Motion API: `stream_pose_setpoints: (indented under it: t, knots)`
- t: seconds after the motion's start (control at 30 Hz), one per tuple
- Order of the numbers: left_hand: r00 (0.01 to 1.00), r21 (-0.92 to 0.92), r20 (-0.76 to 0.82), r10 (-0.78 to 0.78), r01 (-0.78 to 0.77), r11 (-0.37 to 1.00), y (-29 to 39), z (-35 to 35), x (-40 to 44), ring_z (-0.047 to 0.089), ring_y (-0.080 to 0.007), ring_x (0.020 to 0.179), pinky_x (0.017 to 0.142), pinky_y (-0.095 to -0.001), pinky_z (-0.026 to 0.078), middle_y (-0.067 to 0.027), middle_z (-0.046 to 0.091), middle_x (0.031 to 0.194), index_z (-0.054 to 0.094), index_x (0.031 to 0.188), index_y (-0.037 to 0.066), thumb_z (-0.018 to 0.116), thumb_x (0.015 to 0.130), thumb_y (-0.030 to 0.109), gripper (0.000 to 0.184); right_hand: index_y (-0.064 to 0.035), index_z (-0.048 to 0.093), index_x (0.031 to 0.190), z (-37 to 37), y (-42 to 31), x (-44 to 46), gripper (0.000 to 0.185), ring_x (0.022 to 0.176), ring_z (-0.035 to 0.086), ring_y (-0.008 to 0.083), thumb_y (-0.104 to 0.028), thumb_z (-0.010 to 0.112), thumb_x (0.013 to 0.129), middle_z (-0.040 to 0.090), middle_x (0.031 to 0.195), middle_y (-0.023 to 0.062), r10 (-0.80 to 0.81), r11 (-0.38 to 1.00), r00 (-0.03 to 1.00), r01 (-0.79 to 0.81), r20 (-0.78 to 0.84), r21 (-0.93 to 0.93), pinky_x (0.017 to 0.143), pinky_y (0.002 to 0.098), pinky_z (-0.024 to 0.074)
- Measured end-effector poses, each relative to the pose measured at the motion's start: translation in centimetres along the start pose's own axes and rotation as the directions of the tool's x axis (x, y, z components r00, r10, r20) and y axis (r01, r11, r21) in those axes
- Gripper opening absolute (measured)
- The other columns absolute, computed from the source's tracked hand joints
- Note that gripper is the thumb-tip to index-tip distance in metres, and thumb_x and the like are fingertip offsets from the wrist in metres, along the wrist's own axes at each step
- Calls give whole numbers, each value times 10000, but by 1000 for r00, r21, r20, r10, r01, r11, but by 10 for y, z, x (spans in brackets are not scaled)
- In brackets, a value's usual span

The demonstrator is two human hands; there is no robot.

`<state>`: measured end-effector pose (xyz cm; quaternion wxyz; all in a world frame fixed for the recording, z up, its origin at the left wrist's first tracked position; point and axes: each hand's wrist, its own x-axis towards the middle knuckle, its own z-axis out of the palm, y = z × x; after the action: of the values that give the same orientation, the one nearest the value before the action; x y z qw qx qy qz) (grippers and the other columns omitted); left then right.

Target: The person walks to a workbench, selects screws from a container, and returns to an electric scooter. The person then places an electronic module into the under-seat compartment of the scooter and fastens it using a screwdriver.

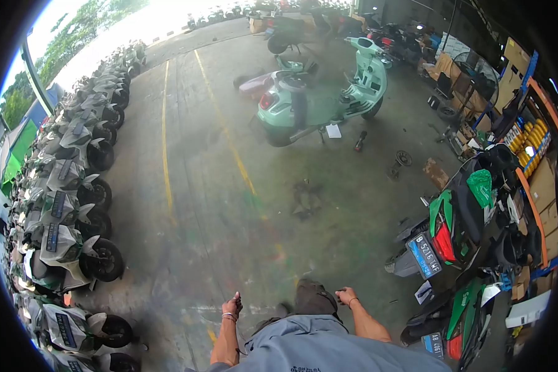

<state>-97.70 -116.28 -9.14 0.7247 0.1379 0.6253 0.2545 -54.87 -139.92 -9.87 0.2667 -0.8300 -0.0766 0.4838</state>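
Observation:
Low in the view, my left hand (pixel 232 305) hangs in front of me with its fingers curled, a band at its wrist. My right hand (pixel 346 296) is on the other side of my body, its fingers also curled in; whether either hand holds anything is too small to make out. Neither hand touches a vehicle. Ahead of me, a mint-green scooter (pixel 319 102) stands on its stand with parts of its front bodywork off. A white sheet (pixel 333 131) and a dark tool-like part (pixel 360 141) are beside it on the floor.
Parked motorbikes (pixel 62 242) line the left side. At the right are green-and-red motorbikes (pixel 446 232), a shelf with orange beams (pixel 533 214) and yellow cylinders (pixel 530 146), cartons and loose parts. Yellow lines (pixel 166 136) run along the concrete floor (pixel 229 204).

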Motion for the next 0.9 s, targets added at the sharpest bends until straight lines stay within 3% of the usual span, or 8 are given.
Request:
stream_pose_setpoints:
  t: [0.17, 0.23, 0.33, 0.43, 0.5, 0.6, 0.77, 0.9]
  knots:
    - [963, -175, 204, 178, -143, 974, 106, 112, 94, 456, -97, 523, 481, -248, 364, 15, 505, 633, 588, 770, 84, 704, 914, 260, 256, 6, 622, 1122, -5, -94, 97, 325, 746, 661, 231, -198, 670, 874, 682, 938, 114, 113, 994, 993, -113, 41, -4, 603, 378, 550]
    - [978, -195, 120, 168, -142, 970, 133, 172, 122, 464, -106, 527, 483, -249, 368, 6, 514, 636, 587, 769, 87, 696, 919, 273, 263, 9, 628, 1156, -5, -127, 132, 373, 781, 669, 246, -198, 688, 852, 692, 965, 122, 104, 990, 994, -100, 35, -95, 625, 378, 554]
    - [998, -225, 41, 37, -26, 974, 150, 212, 157, 492, -123, 534, 488, -251, 395, -18, 548, 661, 580, 759, 109, 673, 932, 311, 282, -12, 709, 1024, -27, -184, 192, 298, 790, 683, 213, -234, 680, 828, 710, 948, 119, 43, 987, 999, -45, -16, -154, 620, 355, 556]
    - [970, -103, 207, -129, 153, 983, 171, 240, 211, 448, -124, 504, 465, -253, 358, -13, 526, 647, 578, 784, 139, 686, 916, 337, 262, -19, 679, 1099, -68, -260, 250, 312, 691, 670, 191, -199, 677, 844, 707, 880, 93, 68, 994, 998, -67, 0, -91, 578, 337, 542]
    - [984, -64, 146, -101, 111, 992, 203, 286, 212, 430, -119, 491, 455, -252, 339, -5, 515, 641, 582, 795, 137, 690, 913, 340, 258, -20, 679, 1103, -95, -298, 299, 308, 685, 665, 185, -201, 678, 854, 705, 882, 86, -69, 987, 993, 55, -93, -153, 564, 340, 535]
    - [998, -30, 44, -46, 48, 998, 248, 360, 231, 414, -96, 494, 453, -248, 307, 28, 487, 644, 594, 811, 122, 699, 907, 337, 258, -14, 671, 1099, -147, -404, 310, 304, 679, 655, 180, -205, 679, 861, 695, 885, 83, -45, 998, 992, 39, -114, -54, 556, 334, 519]
    - [991, 62, 132, -30, 22, 998, 326, 484, 281, 435, -73, 555, 489, -241, 318, 49, 481, 674, 614, 837, 84, 705, 905, 309, 252, -4, 647, 1082, -178, -513, 366, 245, 676, 630, 147, -161, 649, 894, 672, 859, 66, -138, 914, 980, 182, -144, 362, 563, 293, 494]
    - [937, 15, 346, -51, 48, 999, 392, 607, 330, 468, -72, 612, 540, -238, 357, 42, 517, 729, 634, 879, 63, 694, 914, 326, 271, 3, 652, 1093, -180, -621, 412, 267, 701, 639, 142, -179, 658, 898, 680, 877, 65, -285, 918, 951, 308, -124, 249, 583, 287, 501]
